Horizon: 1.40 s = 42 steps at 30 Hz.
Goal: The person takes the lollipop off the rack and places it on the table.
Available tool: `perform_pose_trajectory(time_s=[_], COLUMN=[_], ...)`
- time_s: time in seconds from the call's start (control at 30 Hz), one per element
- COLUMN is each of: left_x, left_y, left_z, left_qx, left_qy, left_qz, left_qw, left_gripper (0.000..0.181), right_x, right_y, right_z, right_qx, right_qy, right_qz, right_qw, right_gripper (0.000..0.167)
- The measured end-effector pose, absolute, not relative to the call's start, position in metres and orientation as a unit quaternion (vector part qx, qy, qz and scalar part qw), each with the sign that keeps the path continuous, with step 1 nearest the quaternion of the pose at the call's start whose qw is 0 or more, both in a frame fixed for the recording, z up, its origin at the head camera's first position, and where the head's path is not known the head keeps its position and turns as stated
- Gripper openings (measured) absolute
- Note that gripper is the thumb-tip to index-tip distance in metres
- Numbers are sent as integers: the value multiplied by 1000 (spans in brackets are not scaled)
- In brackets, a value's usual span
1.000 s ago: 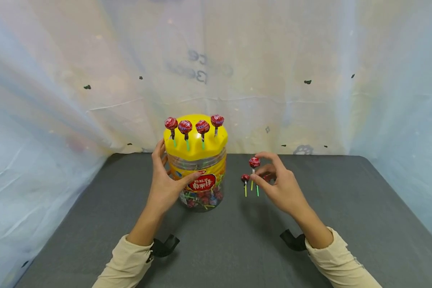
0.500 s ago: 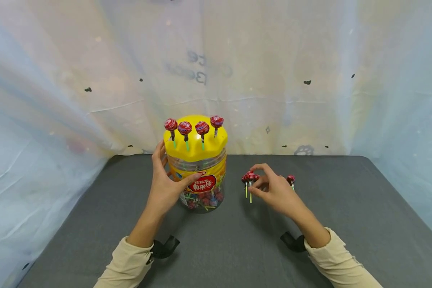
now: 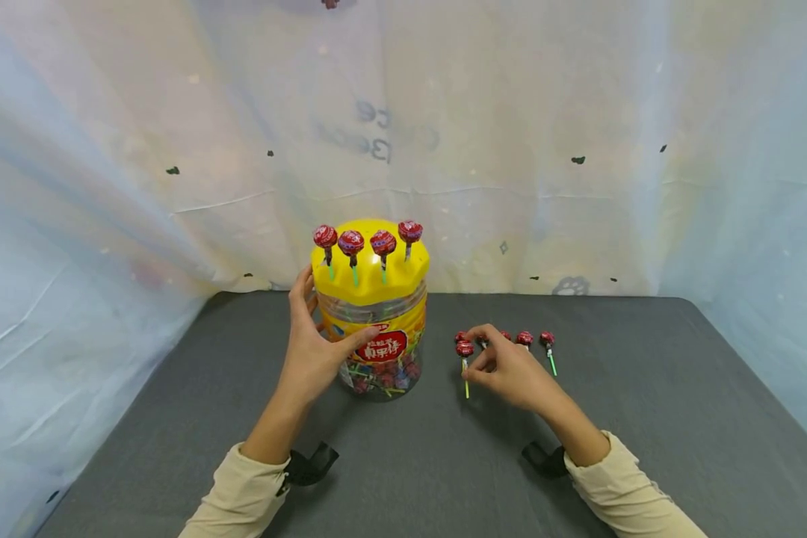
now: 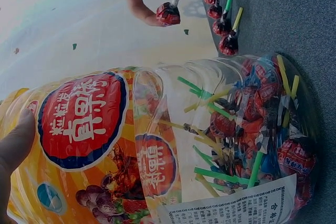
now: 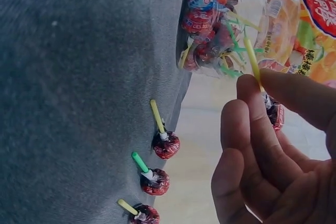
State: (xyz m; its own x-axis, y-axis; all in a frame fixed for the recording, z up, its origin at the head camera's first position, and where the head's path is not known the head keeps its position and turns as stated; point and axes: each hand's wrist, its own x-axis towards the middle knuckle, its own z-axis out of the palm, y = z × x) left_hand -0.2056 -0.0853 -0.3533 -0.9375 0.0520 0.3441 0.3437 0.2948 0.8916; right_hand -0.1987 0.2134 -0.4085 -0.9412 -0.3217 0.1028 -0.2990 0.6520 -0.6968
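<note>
Lollipops [image 3: 465, 349]: one pinched, four standing, five lying.

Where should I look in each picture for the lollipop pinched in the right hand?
Head: the lollipop is right of and below centre, in the right hand.
Left wrist: the lollipop is near the top, around the middle.
Right wrist: the lollipop is right of centre, partly hidden by the hand.
Shared landmark: the jar with its red label.

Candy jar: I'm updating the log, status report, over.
Left hand grips jar. Right hand pinches lollipop by yellow stick. Four lollipops upright on lid. Nothing visible between held lollipop and jar.
</note>
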Motion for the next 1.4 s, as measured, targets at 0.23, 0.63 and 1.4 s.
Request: perform_pose_trajectory(time_s=[0.23,0.63,1.4], left_x=[-205,-205,-205], left_y=[-85,-85,-86], left_z=[-353,-352,-353], left_qx=[-121,-120,-115], left_qy=[-796,-799,-804], left_qz=[-579,-575,-570], left_qw=[126,127,124], left_gripper=[111,110,111], right_x=[-202,-208,-206], right_y=[215,219,215], right_z=[-414,-426,-429], right_qx=[-156,-153,-157], right_qy=[906,900,910], right_qz=[-390,-391,-358], right_qw=[45,115,135], right_gripper=[49,50,52])
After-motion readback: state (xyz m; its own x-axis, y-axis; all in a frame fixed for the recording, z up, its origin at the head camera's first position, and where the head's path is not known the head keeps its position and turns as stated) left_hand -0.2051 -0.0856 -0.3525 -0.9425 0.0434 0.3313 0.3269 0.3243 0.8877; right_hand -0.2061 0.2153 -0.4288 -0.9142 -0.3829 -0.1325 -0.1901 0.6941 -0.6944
